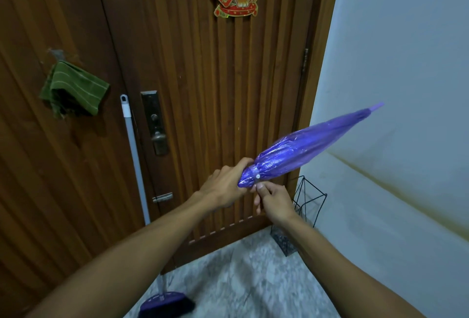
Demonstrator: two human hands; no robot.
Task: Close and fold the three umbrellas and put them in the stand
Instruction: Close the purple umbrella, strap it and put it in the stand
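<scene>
Closed translucent purple plastic umbrella (302, 145) held aloft, up and left of black wire umbrella stand (308, 197). Left hand (223, 185) wrapped around gathered canopy base; right hand (272, 198) pinching snap strap. Fastening step, seemingly; next, lowering tip-first into stand.

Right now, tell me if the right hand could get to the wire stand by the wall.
Probably yes. The right hand pinches the strap of the purple umbrella just in front of the wire stand, and nothing shows between them. It would have to let go of the strap first.
</scene>
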